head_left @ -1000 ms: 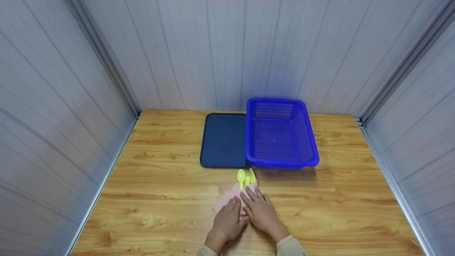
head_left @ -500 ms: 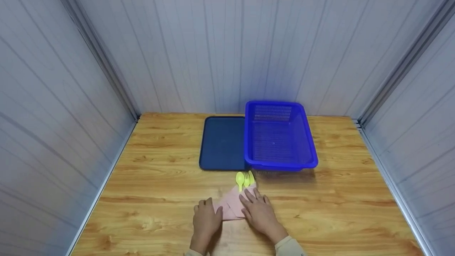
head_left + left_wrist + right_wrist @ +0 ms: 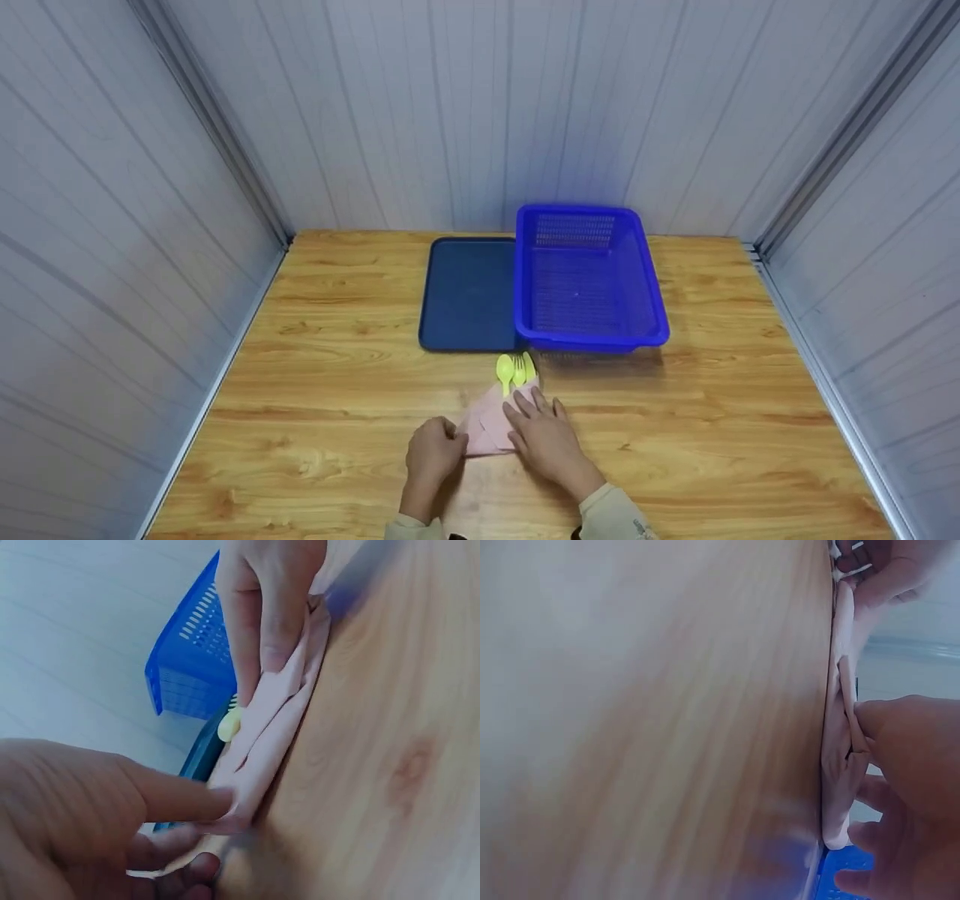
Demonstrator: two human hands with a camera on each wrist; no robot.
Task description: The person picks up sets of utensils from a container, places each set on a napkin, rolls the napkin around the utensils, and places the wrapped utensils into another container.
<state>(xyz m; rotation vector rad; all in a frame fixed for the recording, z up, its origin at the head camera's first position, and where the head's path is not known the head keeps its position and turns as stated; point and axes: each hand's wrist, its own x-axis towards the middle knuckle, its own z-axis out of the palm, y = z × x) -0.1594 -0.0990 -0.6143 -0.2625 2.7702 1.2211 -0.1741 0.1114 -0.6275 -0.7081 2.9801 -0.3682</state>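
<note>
Since a second ago the left hand has slid off the top of the folded pale pink cloth napkin to its near-left corner, where the wrist view shows thumb and fingers pinching the edge of the fabric. Meanwhile the right hand has stayed put: it lies flat on the napkin's right half, fingers straight and spread, pressing the cloth down on the light wooden table.

From under the napkin's far end poke the heads of three yellow-green plastic utensils, a spoon and a fork among them; the third is too small to tell. Their handles are hidden inside the fold. The bundle lies near the front middle of the table.

Just beyond the utensil heads sits a dark blue flat rectangular tray, and touching its right edge stands a bright blue perforated plastic basket. Grey panelled walls close in the table on three sides.
</note>
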